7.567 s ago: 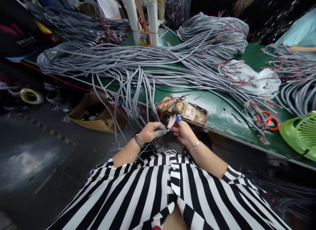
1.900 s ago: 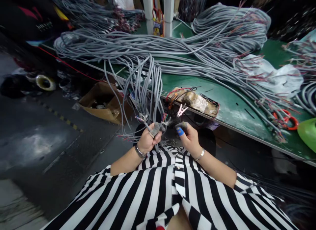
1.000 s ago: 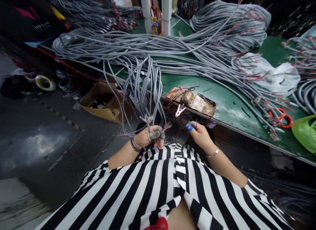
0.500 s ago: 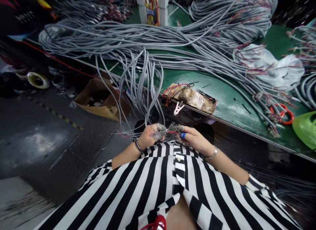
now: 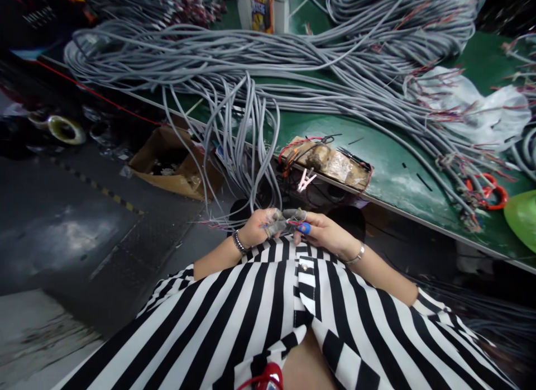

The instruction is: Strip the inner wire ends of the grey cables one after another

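Thin red wires (image 5: 296, 223) span the small gap between the two hands, low in front of the striped shirt (image 5: 259, 300) and off the near edge of the green table (image 5: 389, 150). The left hand (image 5: 258, 227) grips their left end in gray-covered fingers; the right hand (image 5: 324, 232), blue wrap on its thumb, pinches the other end. Just beyond, a pink clip (image 5: 306, 180) stands by the brown wrapped block (image 5: 335, 165). Gray cables (image 5: 247, 122) droop over the edge, left of the block; orange scissors (image 5: 498, 197) lie far right.
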The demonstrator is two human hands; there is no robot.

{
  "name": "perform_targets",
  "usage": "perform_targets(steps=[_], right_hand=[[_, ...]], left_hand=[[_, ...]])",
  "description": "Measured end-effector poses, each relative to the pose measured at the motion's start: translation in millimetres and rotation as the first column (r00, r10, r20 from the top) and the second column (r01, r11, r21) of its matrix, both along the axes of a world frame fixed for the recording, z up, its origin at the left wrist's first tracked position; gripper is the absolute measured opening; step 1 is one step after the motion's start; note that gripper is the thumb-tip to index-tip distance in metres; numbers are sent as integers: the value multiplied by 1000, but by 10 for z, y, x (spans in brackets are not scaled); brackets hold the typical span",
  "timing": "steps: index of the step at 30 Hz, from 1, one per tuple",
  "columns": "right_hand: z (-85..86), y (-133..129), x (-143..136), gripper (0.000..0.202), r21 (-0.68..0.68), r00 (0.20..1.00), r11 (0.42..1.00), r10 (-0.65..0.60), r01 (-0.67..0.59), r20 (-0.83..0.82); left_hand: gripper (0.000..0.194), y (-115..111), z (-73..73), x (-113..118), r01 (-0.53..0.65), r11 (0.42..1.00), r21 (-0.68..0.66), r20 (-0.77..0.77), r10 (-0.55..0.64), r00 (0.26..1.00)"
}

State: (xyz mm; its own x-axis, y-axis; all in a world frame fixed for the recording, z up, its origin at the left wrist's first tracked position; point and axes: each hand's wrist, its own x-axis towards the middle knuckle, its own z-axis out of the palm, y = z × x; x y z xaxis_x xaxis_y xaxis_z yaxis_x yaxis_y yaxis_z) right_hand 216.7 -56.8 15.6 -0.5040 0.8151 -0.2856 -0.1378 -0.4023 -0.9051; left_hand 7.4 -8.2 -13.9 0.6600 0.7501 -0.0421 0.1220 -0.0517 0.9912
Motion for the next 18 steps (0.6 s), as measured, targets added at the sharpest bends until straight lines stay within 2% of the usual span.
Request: perform_targets(steps=[6,9,11,12,13,14,16,18], right_hand=[[-72,22,-9,40,-131,997,989,-72,71,-7],[-200,141,113,34,-220,965,940,-261,261,29],[-280,205,231,30,-206,883,859,-457,469,106],[-304,213,280,28,-157,835,820,-533,550,139],[-311,199,314,26,-83,806,806,-569,586,163],[-298,167,326,25,23,802,819,-567,573,191],[-214,66,288,25,324,792,821,-554,470,256],[-75,-29,189,24,630,750,721,-580,290,318]], left_hand=[[41,-23,49,24,8,1000,-17,-4,-8,1000],[40,-78,61,7,31,991,-127,52,-24,998],[38,-108,39,-21,55,976,-209,115,-32,993],[38,-112,23,-36,50,969,-242,160,-10,987],[38,-107,5,-49,21,962,-272,215,39,976],[38,-93,-11,-58,-19,953,-302,268,104,958],[40,-49,-30,-61,-107,924,-368,357,247,901],[44,-4,-28,-49,-147,893,-426,402,332,853]])
